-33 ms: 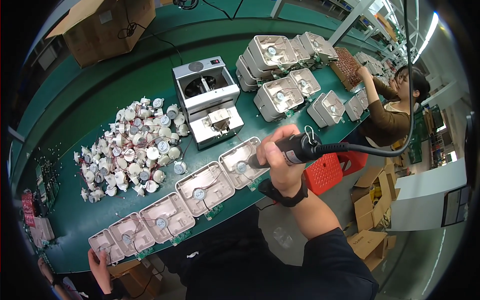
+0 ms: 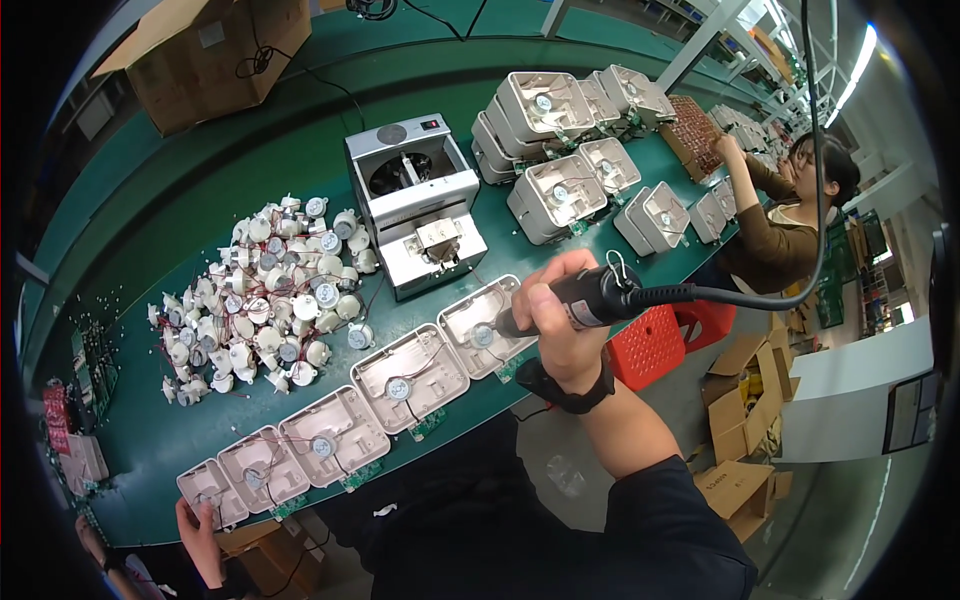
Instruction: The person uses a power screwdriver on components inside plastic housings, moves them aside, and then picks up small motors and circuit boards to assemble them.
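Row of five cream plastic housing trays, each with a small round silver motor seated in it, runs along the near edge of the green surface point(image 2: 250, 180) from lower left toward centre. Right hand point(image 2: 560, 310) is clamped around a black corded electric screwdriver point(image 2: 590, 298), tip down at the motor in the rightmost cream tray point(image 2: 487, 322), centre of frame. Judging from this, fastening is on the last tray of the row at the right end; whether the other four trays point(image 2: 320, 440) already have screws in cannot be told, too small. A big loose pile of silver-white small motors point(image 2: 265, 300) at mid left is unused, so plenty of stock looks left. More cream housings point(image 2: 560, 190) are stacked upper centre, behind a grey screw-feeder box point(image 2: 415, 210).

Right forearm comes up from the lower right, dark sleeve, black wrist strap, wrist bent, tool held near level with cable trailing right. Left hand point(image 2: 200, 540), lower left, rests fingers on the edge of the leftmost tray point(image 2: 212, 492); closed or not, cannot tell. Another person in a brown top works at upper right.
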Demonstrator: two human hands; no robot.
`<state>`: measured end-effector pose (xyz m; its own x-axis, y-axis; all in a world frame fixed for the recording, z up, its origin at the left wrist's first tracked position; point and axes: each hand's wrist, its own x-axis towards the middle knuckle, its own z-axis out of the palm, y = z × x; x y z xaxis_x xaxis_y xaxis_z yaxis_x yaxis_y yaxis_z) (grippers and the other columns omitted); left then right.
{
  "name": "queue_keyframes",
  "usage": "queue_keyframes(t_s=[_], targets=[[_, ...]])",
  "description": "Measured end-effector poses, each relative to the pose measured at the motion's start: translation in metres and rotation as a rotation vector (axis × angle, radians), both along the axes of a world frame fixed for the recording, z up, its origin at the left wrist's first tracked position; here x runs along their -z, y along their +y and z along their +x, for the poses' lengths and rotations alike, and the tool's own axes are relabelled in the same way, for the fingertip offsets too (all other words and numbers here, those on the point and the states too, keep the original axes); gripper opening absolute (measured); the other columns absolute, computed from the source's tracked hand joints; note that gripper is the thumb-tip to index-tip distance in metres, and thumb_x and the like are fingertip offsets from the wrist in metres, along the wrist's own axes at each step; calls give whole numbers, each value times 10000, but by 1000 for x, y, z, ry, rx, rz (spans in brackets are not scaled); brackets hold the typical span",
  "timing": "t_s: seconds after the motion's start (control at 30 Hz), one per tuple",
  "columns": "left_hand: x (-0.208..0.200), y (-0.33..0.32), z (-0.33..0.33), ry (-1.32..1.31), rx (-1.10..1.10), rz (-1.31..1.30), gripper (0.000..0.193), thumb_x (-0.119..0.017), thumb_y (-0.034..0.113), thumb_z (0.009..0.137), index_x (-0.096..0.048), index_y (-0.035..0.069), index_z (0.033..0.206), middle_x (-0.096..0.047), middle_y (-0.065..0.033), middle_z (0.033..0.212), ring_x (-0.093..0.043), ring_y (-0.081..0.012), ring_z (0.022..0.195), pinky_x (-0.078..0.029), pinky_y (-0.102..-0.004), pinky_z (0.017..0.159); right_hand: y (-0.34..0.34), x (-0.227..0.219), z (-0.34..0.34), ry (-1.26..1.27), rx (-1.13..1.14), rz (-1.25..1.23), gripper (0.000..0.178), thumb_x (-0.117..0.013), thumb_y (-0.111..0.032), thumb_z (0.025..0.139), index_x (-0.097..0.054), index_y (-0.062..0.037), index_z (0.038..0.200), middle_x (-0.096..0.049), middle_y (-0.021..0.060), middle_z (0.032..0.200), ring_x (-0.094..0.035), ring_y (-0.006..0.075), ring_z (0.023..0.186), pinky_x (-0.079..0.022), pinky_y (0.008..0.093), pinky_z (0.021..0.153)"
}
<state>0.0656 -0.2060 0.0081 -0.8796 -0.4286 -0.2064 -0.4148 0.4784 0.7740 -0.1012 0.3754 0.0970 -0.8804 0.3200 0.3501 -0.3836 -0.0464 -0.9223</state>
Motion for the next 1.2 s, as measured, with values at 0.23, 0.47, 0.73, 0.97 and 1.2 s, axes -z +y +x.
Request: queue_keyframes(t_s=[0.23,0.47,0.73,0.97,1.2], targets=[[-3,6,0,4,9,1,339,-644,196,973,-549,-31,1206,-638,-78,1088,-570,-140,982,-444,-277,896,7,8,-8,12,-31,39,228,-702,18,802,-560,-8,979,-606,36,759,-592,80,615,-496,242,568],[1,45,-23,49,-32,-6,376,-677,192,943,-549,-42,1207,-634,-91,1065,-566,-146,954,-450,-277,867,22,-14,-34,-19,16,97,155,-592,-24,871,-486,3,981,-577,80,713,-545,140,580,-477,300,584],[-5,61,-36,50,-41,5,376,-684,187,934,-553,-37,1205,-637,-85,1057,-569,-140,933,-459,-275,846,29,-46,-48,90,-39,28,131,-590,-31,881,-490,0,959,-566,78,682,-525,143,553,-476,306,570],[-4,65,-32,33,-47,5,320,-651,151,950,-562,-22,1204,-651,-73,1071,-582,-137,970,-462,-276,870,-25,-77,-84,144,-220,-53,117,-598,-68,894,-503,-12,933,-543,68,664,-509,148,542,-465,304,554],[-1,68,-32,66,-67,10,359,-681,161,920,-554,-28,1196,-649,-88,1049,-585,-149,938,-471,-283,849,-24,-76,-81,45,-230,42,130,-606,-107,908,-505,-25,923,-526,72,677,-490,151,552,-449,301,546]])
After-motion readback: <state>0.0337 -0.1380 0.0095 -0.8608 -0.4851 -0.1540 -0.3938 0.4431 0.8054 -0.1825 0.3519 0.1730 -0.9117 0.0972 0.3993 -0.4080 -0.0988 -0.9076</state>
